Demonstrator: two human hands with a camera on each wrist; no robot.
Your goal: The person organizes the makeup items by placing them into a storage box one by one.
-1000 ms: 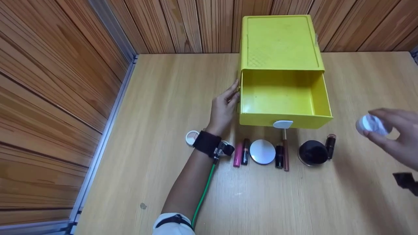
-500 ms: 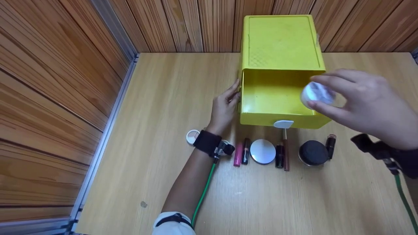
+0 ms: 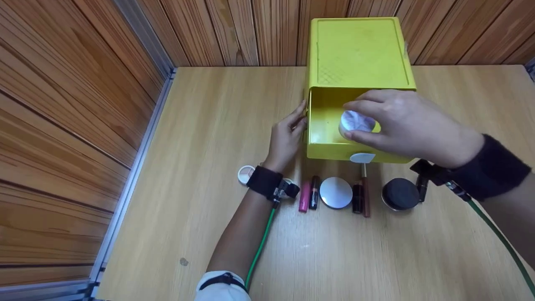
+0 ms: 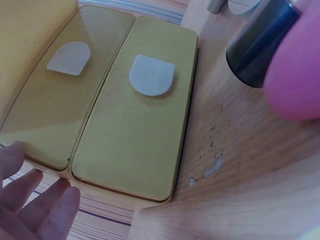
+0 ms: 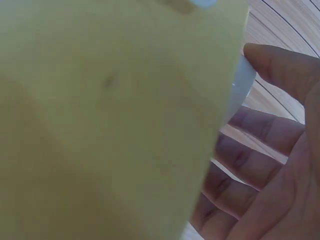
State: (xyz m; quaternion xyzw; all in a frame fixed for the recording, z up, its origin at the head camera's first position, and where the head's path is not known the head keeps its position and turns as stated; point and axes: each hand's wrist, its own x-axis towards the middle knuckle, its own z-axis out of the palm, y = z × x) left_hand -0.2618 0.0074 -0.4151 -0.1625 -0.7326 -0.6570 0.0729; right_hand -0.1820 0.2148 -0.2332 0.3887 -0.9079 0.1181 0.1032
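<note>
A yellow drawer box point(image 3: 363, 52) stands at the back of the table, its top drawer point(image 3: 328, 151) pulled out. My left hand point(image 3: 286, 140) rests against the box's left side; in the left wrist view its fingers point(image 4: 62, 205) are fairly straight beside the yellow drawer fronts. Over the open drawer, my right hand point(image 3: 411, 125) pinches a small round white jar point(image 3: 357, 121) with a marbled top between thumb and fingers. The right wrist view shows only part of the jar point(image 5: 241, 85), behind a yellow wall. Whether the jar touches the drawer floor, I cannot tell.
In front of the box lie a pink tube point(image 3: 305, 196), black tubes point(image 3: 314, 193), a silver round compact point(image 3: 336, 192), a brown-handled stick point(image 3: 366, 196) and a black round jar point(image 3: 400, 194). A small palette point(image 3: 245, 174) lies by the left wrist. Wood-panelled walls point(image 3: 234, 33) border the table.
From the right, my right hand has carried the white jar leftward to over the open drawer. My left hand has stayed at the box's side.
</note>
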